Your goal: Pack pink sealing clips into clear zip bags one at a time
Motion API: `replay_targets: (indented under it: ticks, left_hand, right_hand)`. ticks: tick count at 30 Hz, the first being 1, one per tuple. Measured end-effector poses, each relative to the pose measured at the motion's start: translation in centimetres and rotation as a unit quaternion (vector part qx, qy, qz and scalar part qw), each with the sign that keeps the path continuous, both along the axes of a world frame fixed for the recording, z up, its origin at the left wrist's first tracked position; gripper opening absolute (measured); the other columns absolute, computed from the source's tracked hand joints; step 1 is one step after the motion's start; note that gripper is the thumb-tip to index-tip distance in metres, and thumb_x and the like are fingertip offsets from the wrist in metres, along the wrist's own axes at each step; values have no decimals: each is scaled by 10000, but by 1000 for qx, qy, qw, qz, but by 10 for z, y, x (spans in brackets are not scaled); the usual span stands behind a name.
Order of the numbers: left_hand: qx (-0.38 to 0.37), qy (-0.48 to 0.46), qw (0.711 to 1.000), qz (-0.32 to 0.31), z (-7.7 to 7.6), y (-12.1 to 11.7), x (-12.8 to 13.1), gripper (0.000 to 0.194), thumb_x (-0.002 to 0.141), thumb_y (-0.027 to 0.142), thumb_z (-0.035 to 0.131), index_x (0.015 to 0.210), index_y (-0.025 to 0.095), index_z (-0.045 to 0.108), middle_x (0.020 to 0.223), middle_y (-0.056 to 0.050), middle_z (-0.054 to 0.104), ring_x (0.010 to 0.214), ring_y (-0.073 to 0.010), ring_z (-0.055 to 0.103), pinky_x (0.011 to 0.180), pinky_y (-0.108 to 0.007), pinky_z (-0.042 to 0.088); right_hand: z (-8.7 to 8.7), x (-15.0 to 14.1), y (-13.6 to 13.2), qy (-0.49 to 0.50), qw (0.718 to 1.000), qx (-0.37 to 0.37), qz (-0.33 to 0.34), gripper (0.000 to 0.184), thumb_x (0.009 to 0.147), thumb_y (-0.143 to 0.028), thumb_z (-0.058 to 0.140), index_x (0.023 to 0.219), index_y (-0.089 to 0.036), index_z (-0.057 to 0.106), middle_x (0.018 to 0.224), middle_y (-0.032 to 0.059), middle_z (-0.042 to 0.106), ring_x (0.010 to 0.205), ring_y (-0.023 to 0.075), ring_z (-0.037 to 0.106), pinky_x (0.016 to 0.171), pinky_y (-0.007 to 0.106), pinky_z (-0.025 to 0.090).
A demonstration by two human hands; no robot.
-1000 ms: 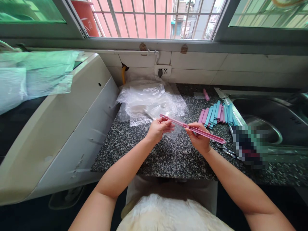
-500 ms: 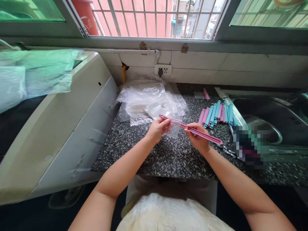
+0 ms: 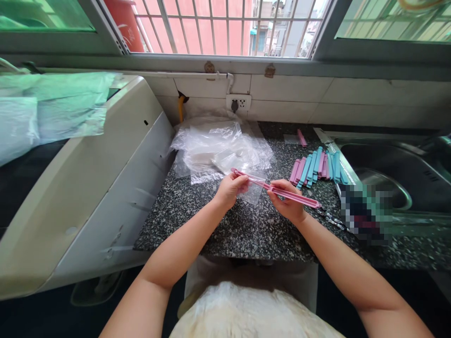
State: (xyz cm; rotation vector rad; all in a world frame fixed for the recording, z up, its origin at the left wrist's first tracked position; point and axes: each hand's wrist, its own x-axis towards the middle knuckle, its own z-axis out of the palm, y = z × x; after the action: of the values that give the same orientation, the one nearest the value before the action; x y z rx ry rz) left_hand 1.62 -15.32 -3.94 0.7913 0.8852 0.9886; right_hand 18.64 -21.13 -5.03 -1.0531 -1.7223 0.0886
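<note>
A long pink bag sealing clip (image 3: 298, 196), unfolded at its hinge, stretches between my two hands above the counter. My left hand (image 3: 229, 188) pinches its left arm together with a small clear plastic bag (image 3: 254, 193) that hangs down from it. Near the hinge, my right hand (image 3: 287, 201) is closed around the trough-shaped right arm. Behind my left hand lies a pile of clear plastic bags (image 3: 214, 145). Several pink and blue clips (image 3: 319, 166) lie in a row beyond my right hand.
A pink clip (image 3: 302, 138) lies on a small clear bag at the back. On the right is a steel sink (image 3: 355, 176), with a blurred-out object (image 3: 366, 216) by its front corner. A white appliance (image 3: 116, 188) stands left of the granite counter (image 3: 232, 239). A wall socket (image 3: 243, 102) sits behind.
The clip's right arm and my right hand have shifted slightly left, towards my left hand. The small bag still hangs at the clip. The piles have not moved.
</note>
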Motion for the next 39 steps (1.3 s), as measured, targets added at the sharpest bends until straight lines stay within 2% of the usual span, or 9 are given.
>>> replay_targets:
  ticks: [4, 10, 16, 29, 39]
  left_hand:
    - [10, 4, 1000, -7, 1, -1, 0, 193, 539, 263, 682, 627, 145, 556, 521, -9, 593, 436, -69, 478, 453, -200, 351]
    - [37, 24, 999, -10, 3, -2, 0, 199, 543, 284, 668, 621, 134, 562, 529, -14, 594, 437, -67, 470, 462, -212, 350]
    - [68, 44, 997, -9, 2, -2, 0, 164, 556, 272, 649, 589, 140, 558, 514, -17, 589, 443, -73, 467, 473, -226, 357]
    - [95, 29, 995, -12, -2, 0, -1, 197, 569, 300, 682, 608, 138, 576, 513, -4, 585, 443, -72, 467, 466, -221, 347]
    - [106, 37, 994, 0, 1, -1, -2, 237, 579, 334, 697, 595, 145, 555, 492, -4, 587, 429, -74, 478, 460, -217, 364]
  right_hand:
    - [0, 1, 0, -11, 1000, 4, 12, 259, 761, -165, 597, 1011, -225, 560, 821, 28, 642, 679, 136, 617, 616, 274, 531]
    - [5, 3, 1, -34, 997, 28, 56, 271, 768, -123, 560, 1020, -223, 574, 855, 46, 640, 743, 148, 615, 667, 289, 533]
    - [6, 7, 1, -64, 995, 4, 79, 310, 772, -114, 542, 1060, -217, 593, 906, 63, 616, 763, 145, 611, 667, 278, 532]
    - [10, 4, 0, -78, 995, -10, 62, 280, 782, -114, 521, 1022, -203, 635, 865, 60, 610, 728, 136, 616, 646, 253, 534]
    - [10, 4, -1, -77, 994, -16, 73, 265, 790, -123, 519, 1020, -206, 621, 864, 57, 605, 737, 134, 615, 651, 255, 534]
